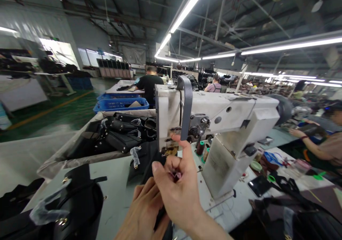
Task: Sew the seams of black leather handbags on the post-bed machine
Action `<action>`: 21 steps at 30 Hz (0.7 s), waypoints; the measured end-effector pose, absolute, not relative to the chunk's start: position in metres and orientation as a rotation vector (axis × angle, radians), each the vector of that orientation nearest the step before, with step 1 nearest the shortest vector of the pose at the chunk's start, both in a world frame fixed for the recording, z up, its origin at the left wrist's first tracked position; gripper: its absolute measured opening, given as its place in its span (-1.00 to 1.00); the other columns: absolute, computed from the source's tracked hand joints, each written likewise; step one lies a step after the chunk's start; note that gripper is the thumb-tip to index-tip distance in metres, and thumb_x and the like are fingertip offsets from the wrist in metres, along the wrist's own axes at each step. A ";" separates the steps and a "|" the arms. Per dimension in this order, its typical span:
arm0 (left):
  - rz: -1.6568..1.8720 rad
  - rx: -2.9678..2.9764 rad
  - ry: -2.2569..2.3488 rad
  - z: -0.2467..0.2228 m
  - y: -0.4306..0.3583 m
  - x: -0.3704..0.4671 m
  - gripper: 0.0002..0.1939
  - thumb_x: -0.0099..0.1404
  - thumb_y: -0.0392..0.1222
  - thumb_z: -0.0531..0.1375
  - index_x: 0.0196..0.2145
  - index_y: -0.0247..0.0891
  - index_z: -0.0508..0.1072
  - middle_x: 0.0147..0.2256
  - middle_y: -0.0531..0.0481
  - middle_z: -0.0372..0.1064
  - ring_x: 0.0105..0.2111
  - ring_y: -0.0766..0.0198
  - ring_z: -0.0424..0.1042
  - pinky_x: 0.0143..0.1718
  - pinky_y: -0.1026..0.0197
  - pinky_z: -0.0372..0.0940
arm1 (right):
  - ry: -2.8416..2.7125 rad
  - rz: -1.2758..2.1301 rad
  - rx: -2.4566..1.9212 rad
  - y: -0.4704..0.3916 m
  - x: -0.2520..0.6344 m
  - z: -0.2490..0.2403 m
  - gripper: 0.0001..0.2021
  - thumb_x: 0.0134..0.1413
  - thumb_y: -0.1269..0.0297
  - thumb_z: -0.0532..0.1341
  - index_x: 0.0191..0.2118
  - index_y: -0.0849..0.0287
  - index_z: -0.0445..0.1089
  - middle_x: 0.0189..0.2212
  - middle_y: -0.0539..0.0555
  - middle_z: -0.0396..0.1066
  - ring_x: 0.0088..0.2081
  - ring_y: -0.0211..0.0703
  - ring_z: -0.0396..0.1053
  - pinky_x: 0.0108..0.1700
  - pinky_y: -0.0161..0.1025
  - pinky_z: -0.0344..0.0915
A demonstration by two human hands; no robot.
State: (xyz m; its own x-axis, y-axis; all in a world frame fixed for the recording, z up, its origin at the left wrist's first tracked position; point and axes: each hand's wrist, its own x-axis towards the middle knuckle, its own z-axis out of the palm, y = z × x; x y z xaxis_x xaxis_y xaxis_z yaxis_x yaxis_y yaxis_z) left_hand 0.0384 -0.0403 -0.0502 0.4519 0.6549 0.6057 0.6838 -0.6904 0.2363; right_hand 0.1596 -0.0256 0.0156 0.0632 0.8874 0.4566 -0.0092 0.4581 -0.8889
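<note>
A white sewing machine (213, 115) stands before me, with a grey curved guard (187, 108) on its head. My right hand (181, 190) is raised at the needle end, its index finger reaching up to the metal parts below the guard. The other fingers are curled round something small and pinkish, mostly hidden. Lower and to the left, my left hand (145, 208) grips part of a black bag (143, 161) under the machine head. The bag has a plastic-wrapped metal fitting; the needle and presser foot are largely hidden.
Another black bag (80, 200) lies at the left on the pale table (114, 190). Behind is a cloth-lined bin (53, 161) of black bags, and blue crates (120, 104). Thread spools (200, 148) stand beneath the machine arm. A phone (259, 185) lies right; a co-worker (323, 140) sits beyond.
</note>
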 end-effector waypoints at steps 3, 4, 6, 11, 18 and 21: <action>-1.085 -2.608 -1.191 -0.050 -0.039 0.039 -0.66 0.19 -0.24 0.19 -0.05 -0.12 0.46 -0.16 -0.07 0.51 -0.12 0.04 0.44 -0.20 0.12 0.35 | -1.479 0.783 -0.817 -0.026 0.163 0.011 -0.60 0.22 0.34 0.22 0.16 0.00 0.26 -0.60 -0.20 0.03 -0.60 -0.32 0.05 -0.51 -0.31 0.03; -1.101 -2.606 -1.205 -0.050 -0.040 0.040 -0.68 0.18 -0.25 0.18 -0.08 -0.12 0.46 -0.17 -0.07 0.50 -0.15 0.06 0.44 -0.22 0.12 0.34 | -1.566 0.748 -0.826 -0.027 0.168 0.007 -0.62 0.23 0.35 0.21 0.15 -0.02 0.28 -0.61 -0.21 0.04 -0.60 -0.33 0.06 -0.50 -0.31 0.02; -1.101 -2.695 -1.259 -0.047 -0.044 0.040 -0.81 0.21 -0.28 0.17 -0.20 -0.14 0.46 -0.27 -0.03 0.47 -0.27 0.15 0.42 -0.27 0.16 0.31 | -1.624 0.721 -0.869 -0.029 0.182 -0.002 -0.59 0.26 0.35 0.20 0.19 -0.07 0.26 -0.61 -0.22 0.04 -0.60 -0.34 0.07 -0.49 -0.32 0.01; -1.267 -3.139 -1.666 -0.032 -0.056 0.027 -0.79 0.29 -0.08 0.23 -0.41 -0.19 0.31 -0.42 0.06 0.28 -0.36 0.28 0.31 -0.31 0.23 0.28 | -1.442 0.771 -1.087 -0.035 0.228 -0.030 -0.66 0.32 0.13 0.18 0.14 0.04 0.22 -0.49 -0.15 0.08 -0.50 -0.29 0.10 -0.46 -0.33 0.07; -1.905 -3.204 -1.923 -0.019 -0.050 0.005 -0.66 0.38 0.17 0.14 -0.31 -0.17 0.43 -0.35 -0.05 0.30 -0.29 0.21 0.35 -0.26 0.18 0.33 | -1.804 0.676 -1.243 -0.054 0.248 -0.057 -0.78 0.33 0.09 0.20 -0.14 0.13 0.45 -0.37 0.02 0.43 -0.33 -0.19 0.37 -0.29 -0.26 0.22; -1.906 -3.176 -1.988 -0.022 -0.048 0.004 -0.67 0.38 0.16 0.15 -0.30 -0.16 0.43 -0.35 -0.07 0.30 -0.30 0.19 0.35 -0.29 0.16 0.36 | -1.884 0.605 -1.192 -0.058 0.240 -0.062 -0.77 0.29 0.06 0.25 -0.14 0.13 0.46 -0.35 0.04 0.46 -0.33 -0.18 0.39 -0.29 -0.24 0.22</action>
